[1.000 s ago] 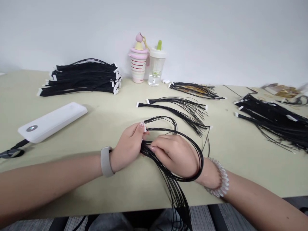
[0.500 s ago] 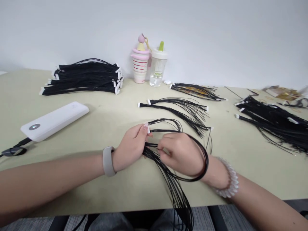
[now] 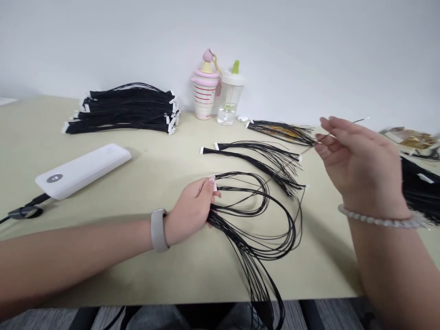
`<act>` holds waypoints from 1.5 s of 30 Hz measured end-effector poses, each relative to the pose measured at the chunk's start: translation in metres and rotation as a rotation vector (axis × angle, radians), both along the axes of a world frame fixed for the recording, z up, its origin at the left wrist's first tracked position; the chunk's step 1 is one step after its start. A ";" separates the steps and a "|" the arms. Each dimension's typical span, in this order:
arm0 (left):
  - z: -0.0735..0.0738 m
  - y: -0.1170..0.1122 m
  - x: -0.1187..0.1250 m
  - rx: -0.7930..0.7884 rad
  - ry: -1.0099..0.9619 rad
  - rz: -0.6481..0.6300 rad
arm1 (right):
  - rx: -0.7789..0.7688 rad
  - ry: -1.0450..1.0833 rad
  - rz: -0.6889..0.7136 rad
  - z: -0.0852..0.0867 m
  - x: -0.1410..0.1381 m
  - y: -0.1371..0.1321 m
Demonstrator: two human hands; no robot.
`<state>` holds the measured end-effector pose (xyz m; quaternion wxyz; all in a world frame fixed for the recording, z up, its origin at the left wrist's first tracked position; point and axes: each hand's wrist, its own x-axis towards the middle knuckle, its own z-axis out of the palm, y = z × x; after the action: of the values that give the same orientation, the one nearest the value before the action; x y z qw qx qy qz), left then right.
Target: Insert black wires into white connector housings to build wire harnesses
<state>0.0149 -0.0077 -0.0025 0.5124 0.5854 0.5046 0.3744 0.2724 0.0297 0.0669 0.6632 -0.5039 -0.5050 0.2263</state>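
Observation:
My left hand (image 3: 192, 206) is closed around a bundle of black wires (image 3: 233, 224), with a white connector (image 3: 215, 187) at its thumb. From that hand the wires loop to the right, and loose ends hang over the table's front edge. Raised at the right, my right hand (image 3: 360, 165) pinches one thin wire (image 3: 305, 150) between thumb and fingers. The wire's tip pokes out beyond the fingers, and its length slants back down toward the bundle. Two wire harnesses (image 3: 247, 158) with white connectors lie just behind the loops.
A tall stack of black harnesses (image 3: 127, 110) is at the back left, near a white power bank (image 3: 84, 170). A pink cup (image 3: 205, 94) and a clear bottle (image 3: 229, 98) stand by the wall. More wires (image 3: 417, 183) lie at the right.
My right hand has moved from beside the bundle up and to the right, drawing one wire out with it. The loop around its wrist now lies on the table. My left hand keeps its hold.

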 end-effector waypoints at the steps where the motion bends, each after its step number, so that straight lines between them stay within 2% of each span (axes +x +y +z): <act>1: 0.000 0.000 0.000 0.011 0.002 -0.001 | -0.003 0.048 0.019 0.000 -0.001 0.000; 4: 0.002 0.000 -0.001 0.072 0.045 0.005 | -0.073 -0.046 0.070 -0.003 -0.015 -0.007; 8: 0.004 0.000 -0.001 0.150 0.097 -0.014 | -0.245 -0.386 0.349 -0.014 -0.047 -0.026; 10: 0.004 0.001 -0.001 0.166 0.107 -0.023 | -0.238 -0.629 0.450 -0.020 -0.058 -0.032; 12: 0.003 0.001 -0.001 0.172 0.113 -0.030 | -0.210 -0.845 0.473 -0.023 -0.063 -0.036; 14: 0.002 0.000 -0.001 0.169 0.106 -0.044 | -0.190 -0.963 0.452 -0.023 -0.064 -0.038; 21: 0.000 -0.001 -0.004 0.223 0.145 -0.086 | -0.023 -1.002 0.371 -0.029 -0.073 -0.040; 26: 0.001 -0.001 -0.003 0.247 0.152 -0.096 | 0.014 -1.059 0.312 -0.035 -0.078 -0.040; 37: 0.002 -0.001 -0.002 0.262 0.166 -0.125 | -0.043 -1.140 0.312 -0.033 -0.078 -0.041; 45: 0.000 -0.001 -0.003 0.265 0.187 -0.123 | -0.069 -1.125 0.369 -0.031 -0.077 -0.043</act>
<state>0.0122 -0.0085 -0.0027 0.4036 0.7099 0.4596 0.3492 0.1955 -0.0133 0.0362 0.2266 -0.4717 -0.8506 0.0521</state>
